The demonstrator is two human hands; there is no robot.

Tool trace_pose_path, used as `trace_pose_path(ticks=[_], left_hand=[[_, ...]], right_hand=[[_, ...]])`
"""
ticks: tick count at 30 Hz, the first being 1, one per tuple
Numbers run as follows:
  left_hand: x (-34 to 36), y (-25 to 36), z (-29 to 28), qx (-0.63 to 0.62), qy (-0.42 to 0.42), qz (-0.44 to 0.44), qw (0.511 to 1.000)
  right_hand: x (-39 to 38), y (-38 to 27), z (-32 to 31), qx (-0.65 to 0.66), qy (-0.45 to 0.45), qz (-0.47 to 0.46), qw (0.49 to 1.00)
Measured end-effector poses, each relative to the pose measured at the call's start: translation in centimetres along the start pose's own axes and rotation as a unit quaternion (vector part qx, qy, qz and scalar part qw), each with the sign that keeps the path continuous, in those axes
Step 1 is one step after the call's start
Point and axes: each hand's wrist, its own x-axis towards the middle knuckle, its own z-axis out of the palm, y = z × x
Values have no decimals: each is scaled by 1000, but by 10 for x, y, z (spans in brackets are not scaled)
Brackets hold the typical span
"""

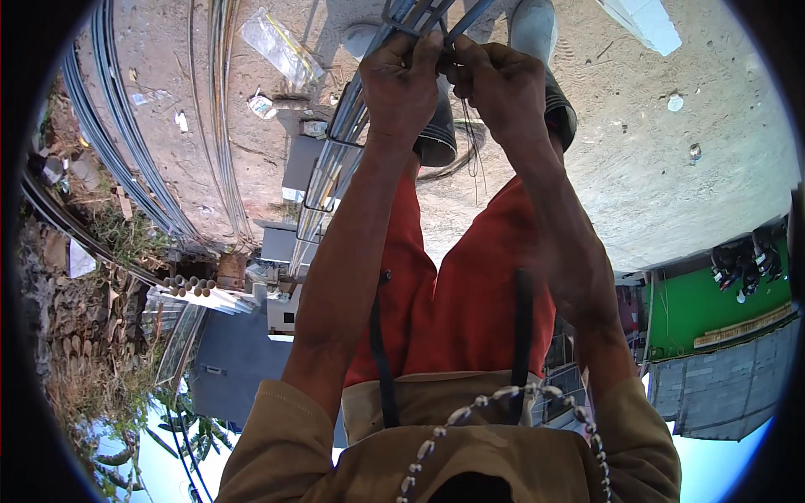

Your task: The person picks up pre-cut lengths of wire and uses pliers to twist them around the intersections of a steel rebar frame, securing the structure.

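Note:
A long rebar cage (342, 126) of grey steel bars with square stirrups runs from the top middle down toward the lower left. At its top end my left hand (401, 88) is closed on the bars, with thumb and forefinger pinched near a stirrup. Right beside it, my right hand (503, 88) has its fingers curled round a bundle of thin tie wire (475, 155), whose loose ends dangle below the palm. The fingertips of both hands nearly meet at a dark bar. Exactly what sits between the left fingertips is hidden.
Long steel bars (126, 126) lie on the dusty ground at left, near a clear plastic bag (281, 49). My boots (533, 33) stand beside the cage. A coil of wire (453, 163) lies behind my legs. A white board (644, 23) is at upper right.

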Motion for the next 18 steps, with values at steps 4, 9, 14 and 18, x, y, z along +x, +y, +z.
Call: trace_pose_path(ticks=[4,9,14,18], left_hand=[[0,8,2,-74,-21,-59,995],[-2,12,2,-27,2,-40,999],[-1,11,4,-88,18,-58,994],[2,13,0,-24,1,-44,999]], right_hand=[[25,35,-10,201,-77,52,975],[30,33,-22,142,-174,91,970],[7,30,-25,-189,53,-369,908],[25,30,-33,-333,-6,-577,745]])
